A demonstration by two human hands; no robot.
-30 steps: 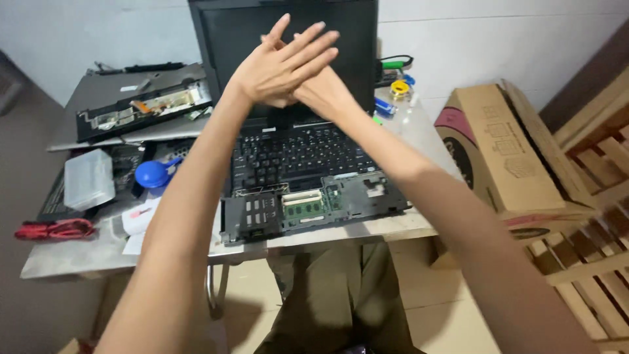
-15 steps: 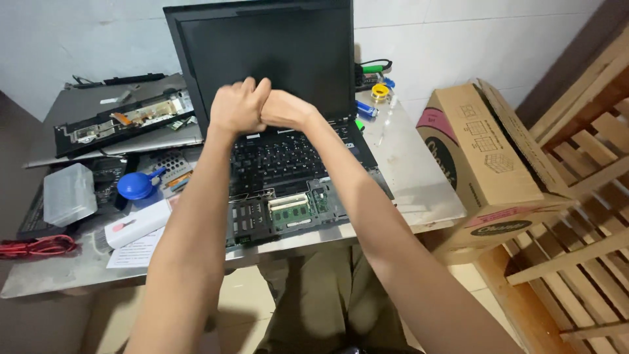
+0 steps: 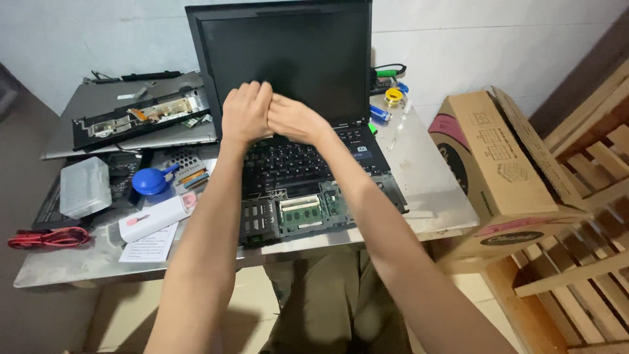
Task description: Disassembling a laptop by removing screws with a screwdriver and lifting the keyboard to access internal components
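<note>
My left hand (image 3: 246, 113) and my right hand (image 3: 296, 121) are both curled into fists and pressed knuckle to knuckle. They hover in front of the dark screen of an open black laptop (image 3: 288, 65). Neither hand holds anything. Below them lies the laptop's keyboard (image 3: 288, 167). The palm rest is off, so a green memory module (image 3: 300, 213) and the circuit board show. My forearms cross over the laptop's front edge.
The grey table (image 3: 432, 190) carries a second dismantled laptop (image 3: 137, 118) at the back left, a clear plastic box (image 3: 85, 187), a blue air blower (image 3: 151, 180), a white case (image 3: 157, 219) and red cables (image 3: 46, 237). A cardboard box (image 3: 504, 170) and wooden crates (image 3: 590, 216) stand on the right.
A second ago my hands were crossed with the fingers spread. They have closed into fists and now sit pressed together in front of the screen.
</note>
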